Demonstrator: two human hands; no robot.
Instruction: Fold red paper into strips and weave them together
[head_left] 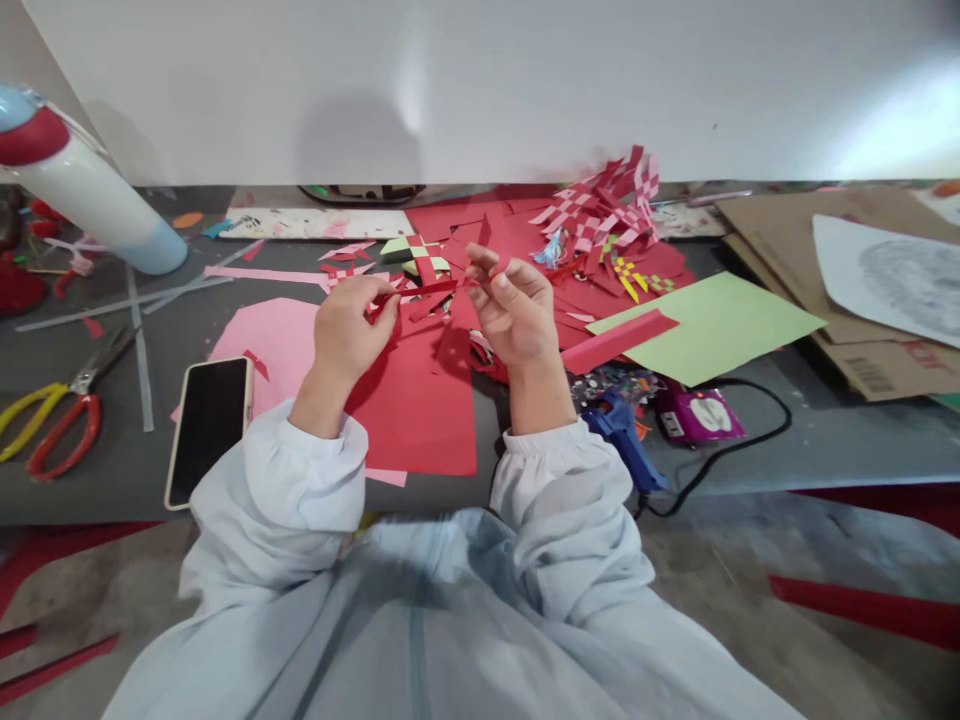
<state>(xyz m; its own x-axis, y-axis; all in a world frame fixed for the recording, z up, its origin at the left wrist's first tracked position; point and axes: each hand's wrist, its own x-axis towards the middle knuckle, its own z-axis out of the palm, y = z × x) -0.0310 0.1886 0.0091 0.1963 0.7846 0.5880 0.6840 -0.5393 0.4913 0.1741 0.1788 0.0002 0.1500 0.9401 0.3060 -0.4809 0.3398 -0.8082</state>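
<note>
My left hand point(346, 335) pinches one end of a narrow red paper strip point(429, 289), held above the table. The strip runs across to my right hand point(517, 305), whose thumb and fingers close on its other end. A piece of red paper sticks up above the right fingers. Below the hands lie a red paper sheet point(427, 420) and a pink paper sheet point(270, 335). Beyond them is a heap of red paper scraps with woven red-and-pink checkered paper point(592, 205). A folded red paper piece point(619, 340) rests right of my right hand.
Scissors point(82, 390), a phone point(210, 430) and a bottle point(97, 190) are on the left. Rightward lie a light green sheet point(724, 325), a blue glue gun point(626, 440), a purple box point(697, 413) with a black cord, and cardboard point(862, 365). A white wall point(525, 90) stands behind.
</note>
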